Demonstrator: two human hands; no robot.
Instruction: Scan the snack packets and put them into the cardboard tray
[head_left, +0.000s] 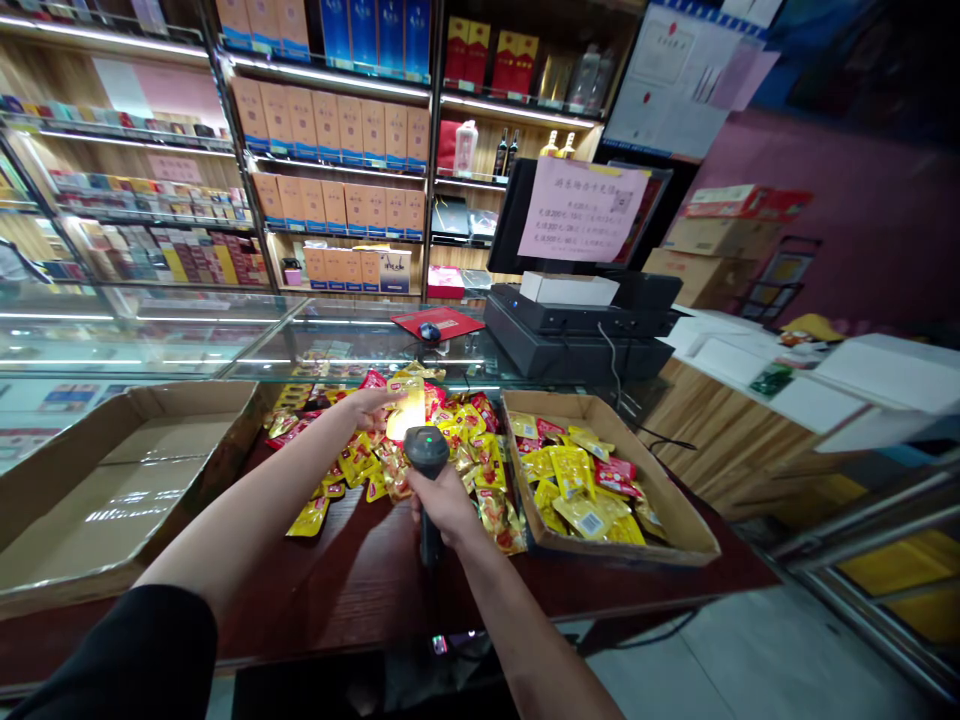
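My left hand holds a yellow snack packet by its left side, above a pile of red and yellow packets. A bright light falls on the held packet. Wrapped round the handle of a black barcode scanner is my right hand. The scanner's head is just below the lit packet and shows a small green light. To the right, a cardboard tray holds several yellow and red packets. A cardboard box with nothing seen in it sits at the left.
Behind the pile is a glass display counter with a red mat and a mouse. A monitor stands on a black cash drawer, with a cable hanging down. Stocked shelves line the back wall.
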